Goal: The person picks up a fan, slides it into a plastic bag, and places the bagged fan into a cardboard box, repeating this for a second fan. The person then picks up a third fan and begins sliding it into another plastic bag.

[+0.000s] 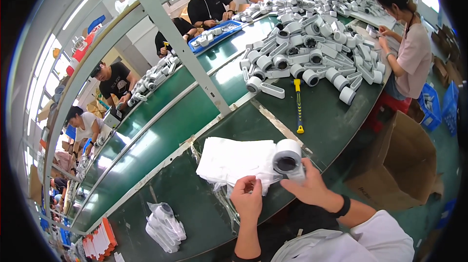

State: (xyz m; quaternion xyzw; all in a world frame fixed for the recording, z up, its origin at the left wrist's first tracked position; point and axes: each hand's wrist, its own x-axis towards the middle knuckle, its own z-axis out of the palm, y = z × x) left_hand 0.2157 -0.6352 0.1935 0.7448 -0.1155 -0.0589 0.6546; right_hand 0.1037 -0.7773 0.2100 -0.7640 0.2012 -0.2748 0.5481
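My right hand (312,186) is wrapped round the lower part of a white and grey handheld device (287,151). Its round head has a dark opening turned toward me, and my palm and fingers hide most of its handle. My left hand (247,194) is beside it, fingers curled in and thumb against them, at the near edge of a stack of white plastic bags (236,159). Whatever those fingertips pinch is too small to make out. The stack lies flat on the dark green table (190,198), just left of the device.
Bagged devices (165,227) lie at the left. Beyond my hands are a yellow and black hammer (298,106) and a large heap of loose devices (312,42). An open cardboard box (395,159) stands at the right. A metal post (178,42) rises ahead; co-workers sit around.
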